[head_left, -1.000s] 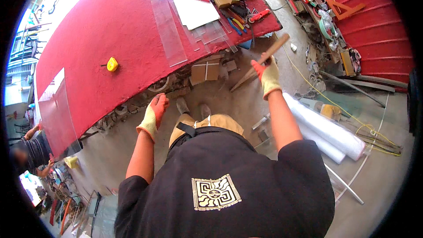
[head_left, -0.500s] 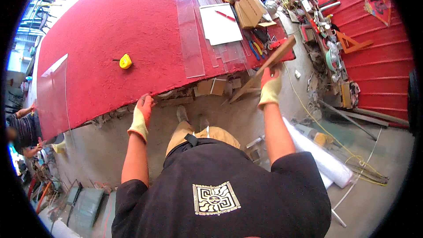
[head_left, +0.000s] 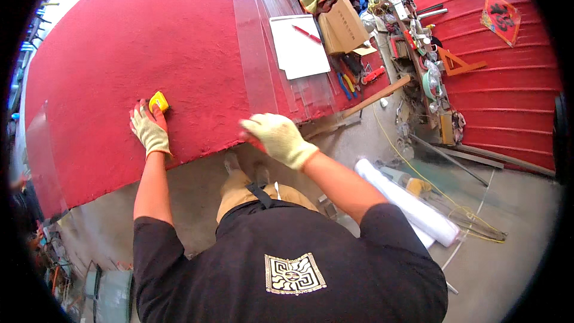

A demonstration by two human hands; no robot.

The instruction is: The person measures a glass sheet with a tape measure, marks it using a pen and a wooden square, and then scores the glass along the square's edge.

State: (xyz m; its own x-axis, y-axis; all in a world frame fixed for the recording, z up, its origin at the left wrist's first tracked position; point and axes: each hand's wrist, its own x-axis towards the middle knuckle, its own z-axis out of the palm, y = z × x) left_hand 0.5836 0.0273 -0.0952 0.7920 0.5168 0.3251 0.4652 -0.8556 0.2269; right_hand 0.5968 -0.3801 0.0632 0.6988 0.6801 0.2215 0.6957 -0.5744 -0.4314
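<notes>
My left hand (head_left: pixel 149 128), in a pale yellow glove with red-orange palm and fingers, rests on the red-covered table (head_left: pixel 101 96). Its fingers are spread, and the thumb side reaches a yellow tape measure (head_left: pixel 159 101) lying there. My right hand (head_left: pixel 278 137), gloved alike, hovers at the table's near edge with its back showing. Motion smears its fingertips and the rest of the fingers are hidden, so their closure is unclear. To its right, a wooden strip (head_left: pixel 382 95) leans along the table's right corner, apart from the hand.
Clear plastic sheets (head_left: pixel 254 54) lie under white paper (head_left: pixel 296 54) with a red pen (head_left: pixel 307 34). Beyond are a cardboard box (head_left: pixel 344 27) and pliers (head_left: pixel 347 85). A white roll (head_left: pixel 412 203) and yellow cord (head_left: pixel 427 179) lie on the floor at right.
My right hand has let go of the wooden strip and swung left to the table's edge. My left hand has moved forward onto the table, up to the tape measure. The view has shifted.
</notes>
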